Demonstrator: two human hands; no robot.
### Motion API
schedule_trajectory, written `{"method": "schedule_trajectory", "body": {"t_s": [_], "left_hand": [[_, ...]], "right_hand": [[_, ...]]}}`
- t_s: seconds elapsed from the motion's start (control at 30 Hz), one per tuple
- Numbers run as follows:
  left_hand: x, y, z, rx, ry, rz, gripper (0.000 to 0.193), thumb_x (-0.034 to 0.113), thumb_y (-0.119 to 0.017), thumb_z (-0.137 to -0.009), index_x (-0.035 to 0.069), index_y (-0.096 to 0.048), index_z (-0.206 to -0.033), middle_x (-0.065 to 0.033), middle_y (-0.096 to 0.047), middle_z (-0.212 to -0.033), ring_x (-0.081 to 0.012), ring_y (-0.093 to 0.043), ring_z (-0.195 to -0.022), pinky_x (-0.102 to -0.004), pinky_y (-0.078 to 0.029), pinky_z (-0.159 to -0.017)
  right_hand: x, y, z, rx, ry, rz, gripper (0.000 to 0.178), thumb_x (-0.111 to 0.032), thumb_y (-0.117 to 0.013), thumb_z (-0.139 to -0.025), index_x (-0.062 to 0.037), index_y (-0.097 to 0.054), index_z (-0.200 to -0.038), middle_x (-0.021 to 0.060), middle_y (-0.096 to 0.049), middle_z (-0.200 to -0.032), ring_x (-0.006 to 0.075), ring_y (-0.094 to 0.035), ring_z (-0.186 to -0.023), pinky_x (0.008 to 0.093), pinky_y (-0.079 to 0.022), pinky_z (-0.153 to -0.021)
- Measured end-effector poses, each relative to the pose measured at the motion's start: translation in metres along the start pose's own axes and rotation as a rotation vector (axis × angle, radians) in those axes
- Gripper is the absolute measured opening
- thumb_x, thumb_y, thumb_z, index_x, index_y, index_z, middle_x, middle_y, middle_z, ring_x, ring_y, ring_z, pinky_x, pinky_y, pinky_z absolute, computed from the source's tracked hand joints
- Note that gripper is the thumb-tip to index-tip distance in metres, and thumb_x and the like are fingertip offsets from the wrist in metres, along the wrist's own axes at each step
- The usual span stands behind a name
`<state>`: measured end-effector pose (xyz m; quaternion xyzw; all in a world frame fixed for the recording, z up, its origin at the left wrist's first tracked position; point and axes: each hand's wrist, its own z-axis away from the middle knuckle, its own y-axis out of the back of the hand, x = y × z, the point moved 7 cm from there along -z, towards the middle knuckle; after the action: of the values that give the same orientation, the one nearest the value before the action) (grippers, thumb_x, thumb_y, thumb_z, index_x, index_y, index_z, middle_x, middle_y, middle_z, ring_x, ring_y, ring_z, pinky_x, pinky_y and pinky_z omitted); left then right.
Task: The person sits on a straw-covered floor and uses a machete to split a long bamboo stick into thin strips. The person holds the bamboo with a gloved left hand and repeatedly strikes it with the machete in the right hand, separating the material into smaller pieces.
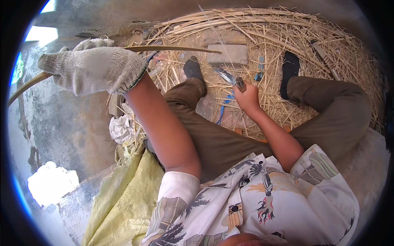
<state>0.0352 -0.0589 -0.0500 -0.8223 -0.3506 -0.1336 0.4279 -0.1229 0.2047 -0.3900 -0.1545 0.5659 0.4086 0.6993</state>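
Note:
My left hand (92, 67), in a knitted off-white work glove, is raised at the upper left and closed around a long thin strip (172, 48) that looks like split bamboo. One end of the strip curves down to the left; the other reaches right, to a grey block (227, 54) on the floor. Between my knees my bare right hand (247, 97) grips a knife by its handle (240, 85). The knife's blade (225, 76) points up and left, below the block. Apart from the strip, the blade does not touch it.
Pale shavings and split strips (262, 24) cover the floor around my feet. Blue cord (223, 107) lies near the knife. Another long-handled tool (325, 59) rests in the shavings at right. On the left are a yellow woven sack (123, 197), crumpled white plastic (122, 129) and a wall (53, 119).

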Motion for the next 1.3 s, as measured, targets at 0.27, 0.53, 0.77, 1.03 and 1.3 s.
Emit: {"method": "schedule_trajectory", "body": {"t_s": [0.27,0.53,0.77,1.03,1.3], "left_hand": [[0.006,-0.008,0.002,0.041,-0.264,-0.256,0.041,0.041,-0.050,-0.100,0.003,-0.044,-0.115,-0.0084,-0.056,-0.064,-0.0153,-0.049,-0.041,-0.0238,-0.043,-0.034],[0.015,-0.010,0.012,0.002,-0.306,-0.474,0.036,0.022,-0.056,-0.098,0.008,-0.046,-0.130,-0.0073,-0.063,-0.084,-0.0138,-0.061,-0.055,-0.0233,-0.053,-0.043],[0.012,0.001,-0.004,0.103,-0.290,-0.453,0.037,0.039,-0.052,-0.098,0.004,-0.048,-0.111,-0.0078,-0.058,-0.068,-0.0144,-0.051,-0.043,-0.0242,-0.044,-0.035],[0.029,0.049,-0.038,0.283,-0.757,-1.138,0.046,0.056,-0.051,-0.096,0.011,-0.059,-0.093,-0.0080,-0.066,-0.068,-0.0169,-0.053,-0.040,-0.0279,-0.041,-0.034],[0.016,-0.015,-0.001,0.200,-0.070,-0.426,0.054,0.066,-0.046,-0.094,0.015,-0.064,-0.085,-0.0039,-0.063,-0.063,-0.0164,-0.042,-0.036,-0.0325,-0.035,-0.034]], "right_hand": [[0.070,-0.035,-0.003,-0.414,-0.670,-0.365,0.022,-0.017,-0.059,-0.082,0.0002,-0.058,-0.068,0.0116,-0.057,-0.058,0.0210,-0.049,-0.044,0.0384,-0.042,-0.046],[-0.017,0.004,-0.004,0.011,-0.009,-0.059,0.026,-0.024,-0.062,-0.080,0.0004,-0.064,-0.072,0.0122,-0.061,-0.061,0.0242,-0.061,-0.057,0.0384,-0.047,-0.058],[0.052,-0.014,-0.011,-0.180,-0.347,0.176,0.022,-0.017,-0.060,-0.080,0.0008,-0.057,-0.068,0.0080,-0.056,-0.059,0.0207,-0.053,-0.047,0.0396,-0.046,-0.054],[0.002,-0.012,-0.015,-0.165,-0.264,-0.410,0.021,-0.014,-0.063,-0.078,-0.0049,-0.054,-0.061,0.0015,-0.047,-0.051,0.0121,-0.042,-0.037,0.0319,-0.035,-0.036],[0.055,-0.017,-0.006,-0.150,-0.365,0.108,0.019,-0.012,-0.062,-0.076,-0.0013,-0.055,-0.061,0.0048,-0.054,-0.054,0.0187,-0.053,-0.047,0.0347,-0.040,-0.048]]}}
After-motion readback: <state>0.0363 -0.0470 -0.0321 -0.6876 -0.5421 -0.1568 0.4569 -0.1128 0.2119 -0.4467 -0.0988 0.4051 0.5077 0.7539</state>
